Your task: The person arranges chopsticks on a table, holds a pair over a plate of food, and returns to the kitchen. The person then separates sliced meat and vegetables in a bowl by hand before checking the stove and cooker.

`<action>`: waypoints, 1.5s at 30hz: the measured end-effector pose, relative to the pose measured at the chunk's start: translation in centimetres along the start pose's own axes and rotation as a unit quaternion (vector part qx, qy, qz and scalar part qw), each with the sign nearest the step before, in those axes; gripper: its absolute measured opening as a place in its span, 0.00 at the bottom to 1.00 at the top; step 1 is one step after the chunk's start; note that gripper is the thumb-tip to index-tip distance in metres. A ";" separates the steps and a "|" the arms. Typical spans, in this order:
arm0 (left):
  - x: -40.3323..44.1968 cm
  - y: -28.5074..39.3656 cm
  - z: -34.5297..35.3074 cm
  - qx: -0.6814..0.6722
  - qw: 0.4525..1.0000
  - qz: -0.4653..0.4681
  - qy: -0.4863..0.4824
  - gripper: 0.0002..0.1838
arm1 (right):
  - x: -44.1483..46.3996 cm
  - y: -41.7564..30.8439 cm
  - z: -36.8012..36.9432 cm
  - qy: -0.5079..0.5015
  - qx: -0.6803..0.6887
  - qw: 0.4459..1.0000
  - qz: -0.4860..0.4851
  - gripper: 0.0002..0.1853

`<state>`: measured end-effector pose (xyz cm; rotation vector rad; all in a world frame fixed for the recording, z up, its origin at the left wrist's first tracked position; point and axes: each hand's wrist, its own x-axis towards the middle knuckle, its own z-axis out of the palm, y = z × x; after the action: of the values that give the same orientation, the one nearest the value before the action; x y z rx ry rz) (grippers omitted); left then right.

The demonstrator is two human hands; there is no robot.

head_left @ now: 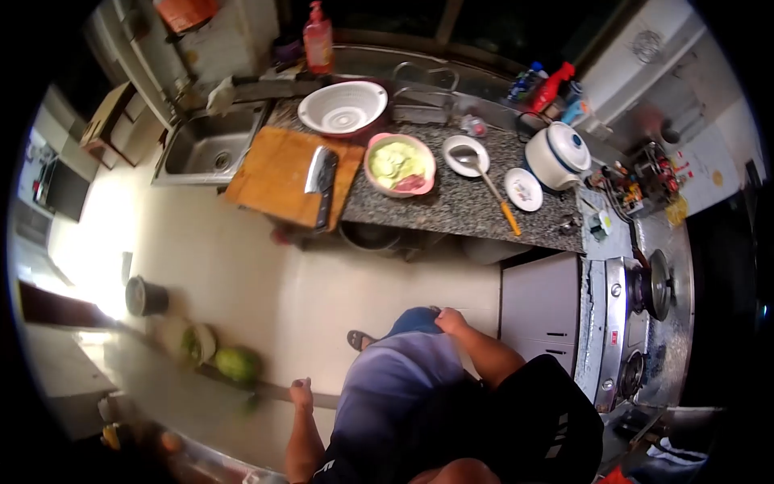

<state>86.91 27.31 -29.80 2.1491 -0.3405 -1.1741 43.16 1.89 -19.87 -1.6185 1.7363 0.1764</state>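
Observation:
My left hand (301,393) hangs at my side above the floor, its fingers loosely curled, with nothing visible in it. My right hand (451,321) is also closed, beside my blue shorts (414,319); no object shows in it. Both hands are well away from the granite counter (443,206). On that counter, a cleaver (324,179) lies on a wooden cutting board (278,173). Beside it stands a pink bowl (371,173) holding pale green slices (393,160) and some reddish meat (409,183).
A white colander (343,105) sits behind the board, near the sink (211,145). A ladle (488,185) rests on a small plate (476,147). A white pot (556,153) stands in the corner. The gas stove (621,339) is at right, with a green melon (236,365) at lower left.

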 end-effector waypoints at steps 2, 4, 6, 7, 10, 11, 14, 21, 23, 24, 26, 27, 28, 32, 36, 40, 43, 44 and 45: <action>-1.0 -1.1 -1.6 -0.010 1.000 -0.011 0.022 0.09 | 0.4 -1.0 1.3 -0.017 -0.009 1.000 0.017 0.14; -1.4 -1.7 -2.2 -0.025 0.999 -0.015 0.042 0.09 | 2.4 -1.2 3.2 -0.002 -0.014 1.000 -0.013 0.14; -1.5 -3.8 -3.4 0.013 0.996 -0.035 0.081 0.09 | 3.0 -4.6 2.5 -0.019 -0.028 0.999 -0.038 0.15; -1.7 -5.1 -3.8 -0.001 0.995 -0.050 0.089 0.09 | 3.6 -5.8 2.6 -0.034 -0.044 0.996 -0.070 0.16; -3.3 -6.2 -5.1 -0.001 0.989 -0.117 0.086 0.09 | 5.0 -9.4 3.6 -0.041 -0.069 0.987 -0.138 0.18; -3.5 -6.2 -5.3 -0.006 0.989 -0.118 0.090 0.09 | 5.5 -10.7 3.9 -0.059 -0.051 0.989 -0.128 0.19; -3.3 -5.9 -6.3 -0.010 0.985 -0.133 0.106 0.09 | 7.4 -14.7 4.4 -0.147 -0.040 0.985 -0.083 0.22; 1.7 0.1 -13.0 0.032 0.979 -0.121 0.160 0.10 | 15.5 -21.2 9.8 -0.181 -0.118 0.964 -0.157 0.24; 3.7 2.2 -15.0 0.036 0.977 -0.106 0.182 0.11 | 17.6 -23.6 10.5 -0.189 -0.130 0.960 -0.159 0.25; 5.4 3.0 -16.3 0.006 0.977 -0.104 0.185 0.10 | 17.8 -25.9 10.3 -0.196 -0.130 0.958 -0.165 0.25; 8.0 8.6 -17.9 -0.038 0.977 -0.078 0.195 0.09 | 18.8 -31.0 9.1 -0.211 -0.110 0.959 -0.154 0.24; 8.6 13.4 -18.8 -0.044 0.977 -0.060 0.201 0.08 | 19.9 -32.6 9.0 -0.215 -0.112 0.958 -0.155 0.24; 10.3 15.0 -19.5 -0.060 0.973 -0.062 0.216 0.07 | 20.8 -34.0 9.2 -0.222 -0.101 0.957 -0.154 0.23; 15.9 19.7 -21.7 -0.095 0.964 -0.048 0.242 0.06 | 22.4 -38.2 9.3 -0.177 -0.040 0.970 -0.158 0.22; 19.2 21.6 -23.2 -0.050 0.972 -0.016 0.229 0.09 | 24.3 -39.5 9.7 -0.195 -0.155 0.935 -0.253 0.19; 22.9 21.0 -26.7 0.075 0.971 -0.097 0.207 0.13 | 24.6 -41.7 9.6 -0.227 -0.156 0.958 -0.077 0.18; 26.7 15.9 -30.2 0.058 0.966 -0.134 0.213 0.15 | 27.2 -41.9 12.4 -0.261 -0.339 0.895 -0.123 0.19; 27.0 17.3 -31.2 0.011 0.965 -0.168 0.204 0.15 | 28.1 -42.9 12.9 -0.252 -0.367 0.885 -0.136 0.19; 29.9 13.1 -31.5 0.023 0.961 -0.166 0.220 0.16 | 29.3 -43.8 13.9 -0.245 -0.372 0.884 -0.143 0.19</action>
<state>130.73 15.62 -28.65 2.4955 0.2003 -0.8214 90.84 -22.33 -30.63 -2.0924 1.0566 1.1163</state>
